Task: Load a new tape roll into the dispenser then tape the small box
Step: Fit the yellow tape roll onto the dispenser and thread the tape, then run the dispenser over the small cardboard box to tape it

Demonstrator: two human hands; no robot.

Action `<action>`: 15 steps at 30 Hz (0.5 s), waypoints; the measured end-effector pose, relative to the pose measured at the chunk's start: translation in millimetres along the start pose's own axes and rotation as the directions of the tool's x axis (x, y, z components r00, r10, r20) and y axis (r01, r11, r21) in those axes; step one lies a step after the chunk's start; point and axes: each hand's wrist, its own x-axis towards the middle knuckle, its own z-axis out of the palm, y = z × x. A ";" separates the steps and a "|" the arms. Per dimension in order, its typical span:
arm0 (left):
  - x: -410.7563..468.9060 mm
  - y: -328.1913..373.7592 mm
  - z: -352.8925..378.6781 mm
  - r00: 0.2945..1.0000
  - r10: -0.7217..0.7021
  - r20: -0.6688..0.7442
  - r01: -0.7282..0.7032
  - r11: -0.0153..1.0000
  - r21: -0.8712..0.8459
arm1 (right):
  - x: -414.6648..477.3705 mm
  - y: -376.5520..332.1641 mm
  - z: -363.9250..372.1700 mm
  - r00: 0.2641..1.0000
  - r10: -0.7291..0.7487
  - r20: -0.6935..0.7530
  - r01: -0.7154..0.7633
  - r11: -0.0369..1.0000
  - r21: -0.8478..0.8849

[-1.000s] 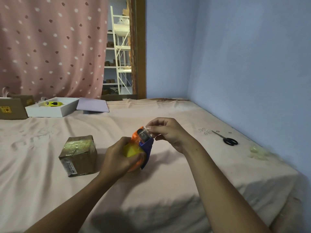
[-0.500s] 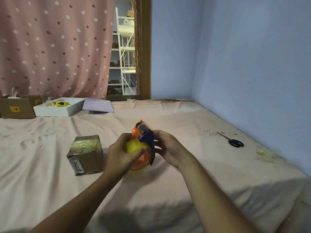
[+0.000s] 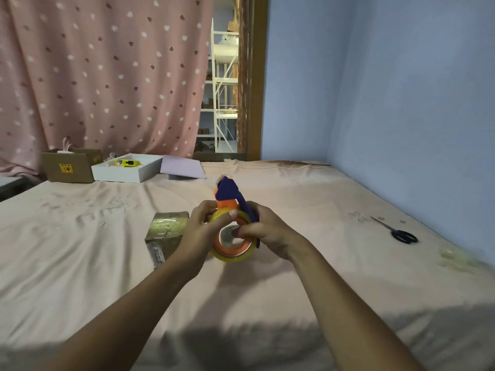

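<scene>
An orange and blue tape dispenser is held upright above the bed between both hands, its blue head pointing up. A yellowish tape roll sits in it, with its white core facing me. My left hand grips the roll's left side, thumb across the top. My right hand holds the dispenser's right side, with fingertips at the roll's core. The small cardboard box, covered in shiny tape, lies on the sheet just left of my left hand and is partly hidden by it.
Black scissors lie at the right near the blue wall. A crumpled clear tape scrap lies close to the bed's right edge. At the far left stand a brown carton, a white tray and a lilac sheet.
The dispenser has been turned so the roll's open core faces me. My right hand came down from the dispenser's head to its side and the roll's core.
</scene>
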 end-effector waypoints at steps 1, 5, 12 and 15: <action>0.3 2.5 -5.3 1.000 -0.010 0.014 0.010 0.999 0.032 | 2.5 -1.7 4.0 1.000 0.001 -0.010 0.000 1.000 0.025; 2.0 11.6 -42.1 0.977 0.206 -0.052 -0.170 0.905 0.391 | 11.9 -2.4 12.3 1.000 -0.001 -0.027 0.002 1.000 0.023; 12.0 -30.8 -123.6 0.926 0.117 -0.359 0.129 0.795 0.593 | 20.2 -15.5 7.7 0.995 0.002 -0.096 -0.001 1.000 0.013; 2.1 -38.3 -120.3 0.911 -0.093 -0.402 0.237 0.916 0.324 | 25.4 -28.5 7.5 0.996 -0.007 -0.092 -0.004 0.993 -0.117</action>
